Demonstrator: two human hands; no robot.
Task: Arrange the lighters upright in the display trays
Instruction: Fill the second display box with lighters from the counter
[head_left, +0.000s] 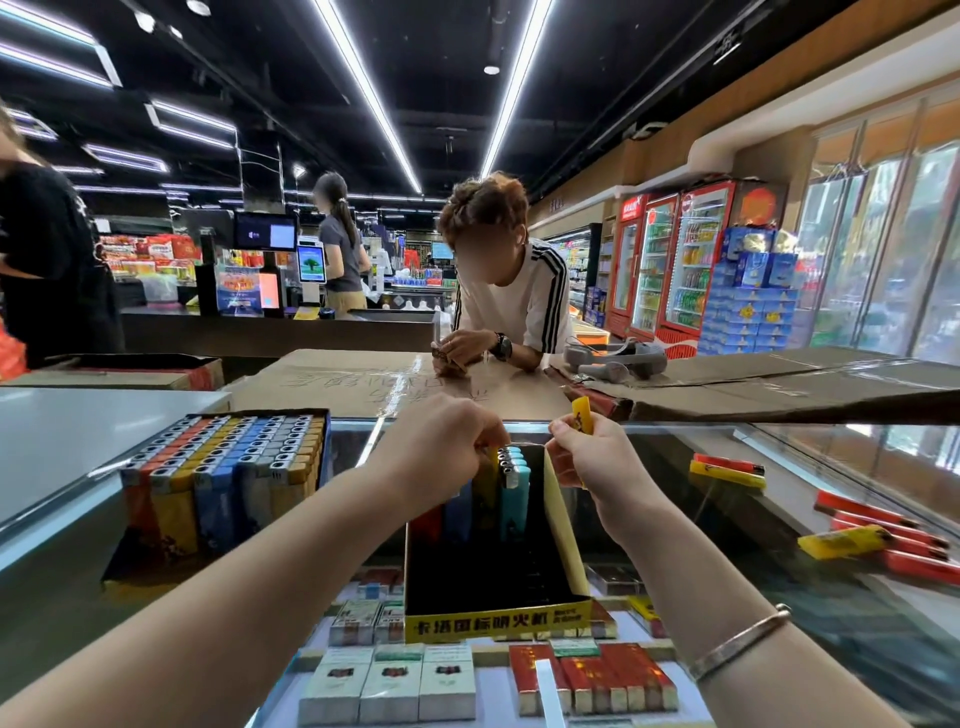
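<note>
A black display tray with a yellow front label (496, 621) stands on the glass counter in front of me. Several lighters stand upright at its back, among them light blue ones (514, 486). My left hand (441, 447) reaches into the back of the tray, fingers curled on the top of a yellow lighter (488, 480) there. My right hand (592, 449) hovers at the tray's right wall and pinches a yellow lighter (582, 413) that points upward. A second tray (223, 467), full of upright lighters, stands to the left.
Loose red and yellow lighters lie on the glass at the right (727, 470) and far right (883, 538). Cigarette packs (395, 680) show under the glass. Flattened cardboard (363, 379) lies behind, where a person (514, 296) leans on the counter.
</note>
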